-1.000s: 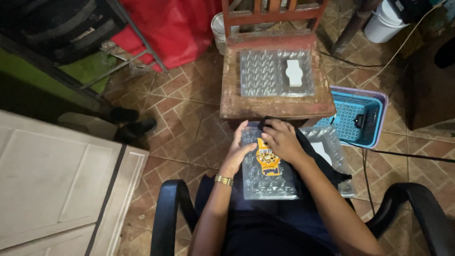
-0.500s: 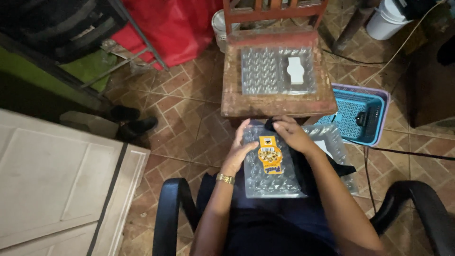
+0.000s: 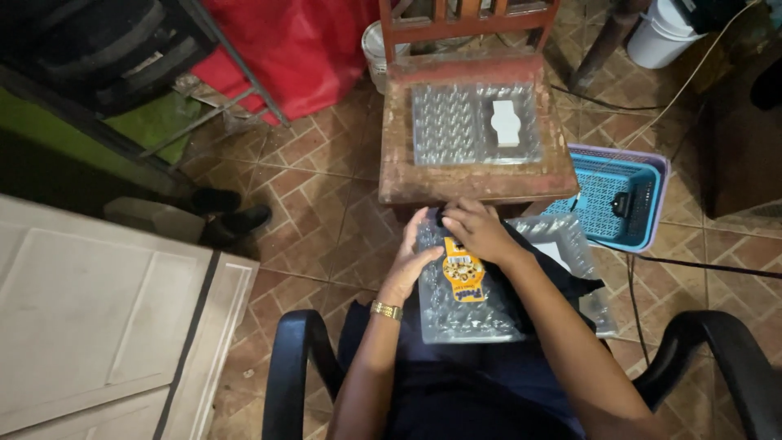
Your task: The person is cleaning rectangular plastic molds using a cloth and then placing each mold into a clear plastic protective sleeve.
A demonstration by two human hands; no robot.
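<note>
A clear plastic blister tray [image 3: 464,314] lies on my lap with an orange printed label card [image 3: 463,279] in it. My left hand [image 3: 411,261] grips the tray's left edge; a gold bracelet circles that wrist. My right hand [image 3: 481,230] rests on the tray's top end, fingers curled over the upper part of the card. On the wooden chair seat [image 3: 407,183] ahead lies another clear blister tray [image 3: 456,122] holding one white piece [image 3: 507,122].
A blue plastic basket [image 3: 619,195] stands on the tiled floor right of the chair, more clear trays [image 3: 570,244] beside my right leg. A white panel [image 3: 90,318] lies at left, a red cloth [image 3: 301,49] and white bucket [image 3: 656,37] behind. Black chair arms [image 3: 289,367] flank me.
My right hand has slid up from over the orange card to the tray's top end, uncovering most of the card. The left hand has stayed on the tray's left edge.
</note>
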